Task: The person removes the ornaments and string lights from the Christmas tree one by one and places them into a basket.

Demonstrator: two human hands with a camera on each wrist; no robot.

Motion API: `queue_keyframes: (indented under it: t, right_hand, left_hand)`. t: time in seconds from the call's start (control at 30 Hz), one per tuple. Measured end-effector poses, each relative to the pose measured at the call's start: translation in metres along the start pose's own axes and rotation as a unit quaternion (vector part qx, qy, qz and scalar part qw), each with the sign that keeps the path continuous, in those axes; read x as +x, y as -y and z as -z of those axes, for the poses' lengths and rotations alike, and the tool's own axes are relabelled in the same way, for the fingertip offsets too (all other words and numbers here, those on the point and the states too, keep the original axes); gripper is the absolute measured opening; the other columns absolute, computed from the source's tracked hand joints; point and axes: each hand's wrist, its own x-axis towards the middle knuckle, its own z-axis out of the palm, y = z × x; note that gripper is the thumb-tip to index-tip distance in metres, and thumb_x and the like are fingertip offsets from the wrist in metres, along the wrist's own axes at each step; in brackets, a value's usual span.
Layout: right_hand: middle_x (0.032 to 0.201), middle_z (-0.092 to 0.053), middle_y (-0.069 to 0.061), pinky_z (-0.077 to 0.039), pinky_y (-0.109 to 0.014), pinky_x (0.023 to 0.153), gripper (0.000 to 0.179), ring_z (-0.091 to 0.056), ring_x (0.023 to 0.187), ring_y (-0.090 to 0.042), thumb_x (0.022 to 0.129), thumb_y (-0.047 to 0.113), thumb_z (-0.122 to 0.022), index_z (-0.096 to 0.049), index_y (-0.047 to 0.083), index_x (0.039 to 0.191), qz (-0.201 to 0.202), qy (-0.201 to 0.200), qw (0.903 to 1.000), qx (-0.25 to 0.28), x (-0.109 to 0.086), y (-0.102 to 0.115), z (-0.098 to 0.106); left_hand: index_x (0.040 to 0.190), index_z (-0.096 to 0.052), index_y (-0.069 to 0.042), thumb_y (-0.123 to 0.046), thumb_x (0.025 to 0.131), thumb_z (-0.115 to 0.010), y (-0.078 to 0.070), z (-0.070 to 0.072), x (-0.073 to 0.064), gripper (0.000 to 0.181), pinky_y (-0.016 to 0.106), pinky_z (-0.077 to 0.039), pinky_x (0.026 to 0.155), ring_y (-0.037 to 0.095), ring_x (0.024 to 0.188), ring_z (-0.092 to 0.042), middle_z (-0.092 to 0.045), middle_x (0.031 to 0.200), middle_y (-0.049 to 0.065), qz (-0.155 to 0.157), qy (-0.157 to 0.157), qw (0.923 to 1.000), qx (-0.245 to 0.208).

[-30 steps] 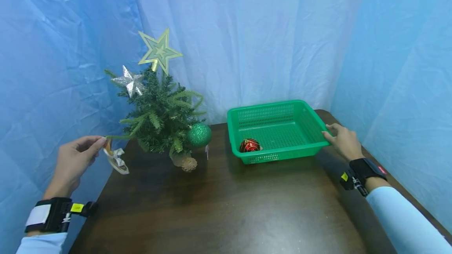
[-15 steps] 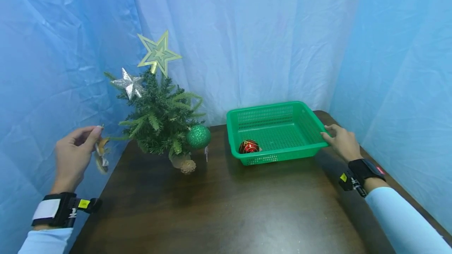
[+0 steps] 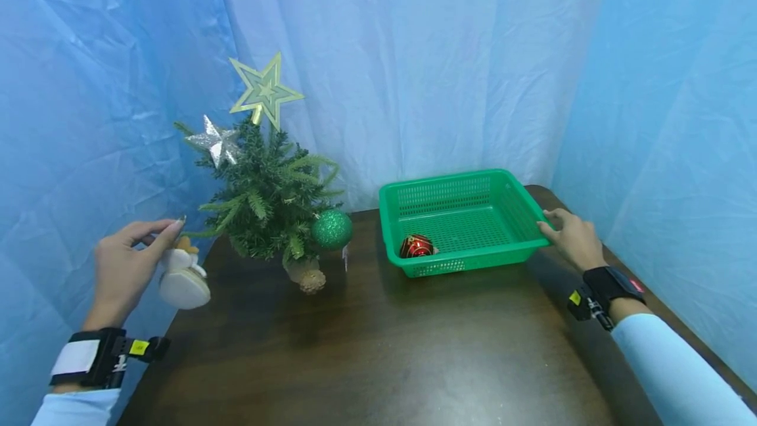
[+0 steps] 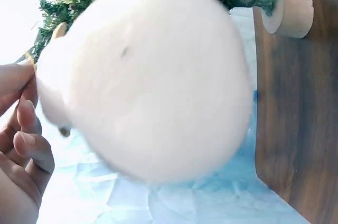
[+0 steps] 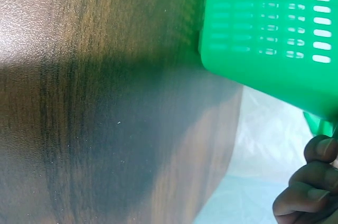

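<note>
My left hand [image 3: 133, 261] pinches the top of a hanging ornament [image 3: 184, 286] between thumb and forefinger, left of the small Christmas tree [image 3: 266, 196]. A white round body and a tan bit at its top show in the head view. Up close in the left wrist view, the ornament's pale round side [image 4: 163, 81] fills the middle, overlapping the tree's branches. My right hand [image 3: 573, 238] grips the right rim of a green plastic basket [image 3: 461, 265]. In the right wrist view its curled fingers [image 5: 311, 187] show below the basket's corner.
A gold star [image 3: 266, 89] tops the tree; a silver star [image 3: 217, 141] and a green glitter ball [image 3: 332, 229] hang on it. A pine cone [image 3: 312, 281] is by its base. Inside the basket lies a red bauble [image 3: 416, 246]. Blue cloth surrounds the brown table [image 3: 414, 347].
The ornament has come away from the branch tip, swung left, then back right, turning its white round side into view. My right hand stays on the basket.
</note>
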Motion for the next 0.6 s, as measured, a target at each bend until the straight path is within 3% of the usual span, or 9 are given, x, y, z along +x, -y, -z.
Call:
queue_keyframes:
  t: [0.17,0.4,0.6]
  right_hand:
    - [0.111,-0.067,-0.033,-0.027,-0.034,0.044,0.047,-0.026,0.044,-0.017,0.106,0.027,-0.061,-0.058,-0.007,0.138,-0.005,0.004,1.0,-0.001,0.0,0.001,0.001]
    - [0.125,-0.061,-0.036,-0.028,-0.034,0.046,0.048,-0.029,0.045,-0.018,0.107,0.029,-0.058,-0.057,-0.006,0.139,-0.014,0.012,0.9998,-0.004,0.002,0.002,0.003]
    - [0.114,-0.066,-0.033,-0.026,-0.033,0.044,0.047,-0.025,0.044,-0.016,0.107,0.029,-0.059,-0.059,-0.006,0.138,-0.014,0.009,0.9999,-0.004,0.002,0.003,0.002]
  left_hand:
    - [0.113,-0.08,-0.01,-0.034,0.094,-0.079,-0.003,0.005,-0.002,0.031,0.022,-0.035,0.058,0.007,0.081,-0.051,-0.063,0.095,-0.018,-0.016,0.015,0.9997,0.009]
    - [0.112,-0.079,-0.008,-0.03,0.096,-0.076,-0.011,0.011,-0.006,0.027,0.023,-0.035,0.057,0.007,0.081,-0.051,-0.063,0.095,-0.018,-0.045,0.034,0.9984,0.002]
    - [0.112,-0.08,-0.009,-0.027,0.096,-0.077,-0.013,0.015,-0.01,0.024,0.021,-0.035,0.06,0.007,0.079,-0.052,-0.065,0.096,-0.022,-0.054,0.046,0.9975,-0.005]
